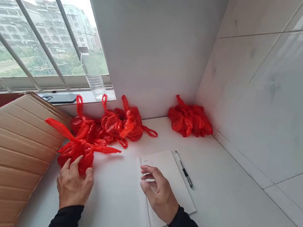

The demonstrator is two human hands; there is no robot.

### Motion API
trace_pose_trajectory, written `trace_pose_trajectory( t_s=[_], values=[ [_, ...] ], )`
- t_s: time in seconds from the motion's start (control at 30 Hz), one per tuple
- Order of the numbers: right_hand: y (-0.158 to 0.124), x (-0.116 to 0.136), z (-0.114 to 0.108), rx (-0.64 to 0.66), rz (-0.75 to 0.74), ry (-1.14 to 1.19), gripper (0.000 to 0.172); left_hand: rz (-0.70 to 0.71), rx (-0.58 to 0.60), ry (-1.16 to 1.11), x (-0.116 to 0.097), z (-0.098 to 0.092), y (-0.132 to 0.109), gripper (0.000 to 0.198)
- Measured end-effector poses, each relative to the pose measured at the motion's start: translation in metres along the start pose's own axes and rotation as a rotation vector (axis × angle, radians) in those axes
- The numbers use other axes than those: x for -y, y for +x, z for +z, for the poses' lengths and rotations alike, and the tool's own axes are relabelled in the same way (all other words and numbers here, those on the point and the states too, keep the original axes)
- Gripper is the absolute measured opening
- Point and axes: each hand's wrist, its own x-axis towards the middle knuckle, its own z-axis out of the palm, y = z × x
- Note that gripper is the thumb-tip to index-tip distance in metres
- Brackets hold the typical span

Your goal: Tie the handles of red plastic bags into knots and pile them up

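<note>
My left hand [74,184] is on a tied red plastic bag [77,153] at the left, fingers and thumb curled around its near side. The bag's contents are hidden, and its two long ends stick out to the sides. Over the white notebook [177,179] hovers my right hand [158,191], with a gap between thumb and fingers and nothing in it. Just right of the notebook lies a black pen [185,173]. Behind the left bag, more knotted red bags [123,122] sit along the wall.
In the far corner rests another heap of red bags [190,119]. A cardboard box flap [4,151] borders the left side. On the window sill stand a clear plastic bottle [92,75] and a flat dark object [62,98], perhaps a phone. A tiled wall [279,103] rises on the right.
</note>
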Motion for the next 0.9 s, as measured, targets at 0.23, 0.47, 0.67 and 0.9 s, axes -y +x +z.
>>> trace_pose_trajectory(
  t_s=[0.23,0.47,0.67,0.9],
  values=[
    [0.060,-0.004,-0.077,-0.365,-0.063,-0.291,0.028,-0.047,0.092,-0.543,-0.040,-0.010,-0.060,0.049],
    [0.138,-0.008,-0.134,-0.445,0.035,-0.568,0.029,-0.114,0.174,-0.816,-0.047,0.011,-0.091,0.037],
    [0.176,-0.007,-0.137,-0.429,0.117,-0.567,0.026,-0.217,0.204,-0.904,-0.045,0.010,-0.091,0.030],
    [0.180,0.038,-0.114,-0.374,-0.051,-0.317,0.039,-0.368,0.305,-1.162,-0.047,-0.003,-0.095,0.034]
  ],
)
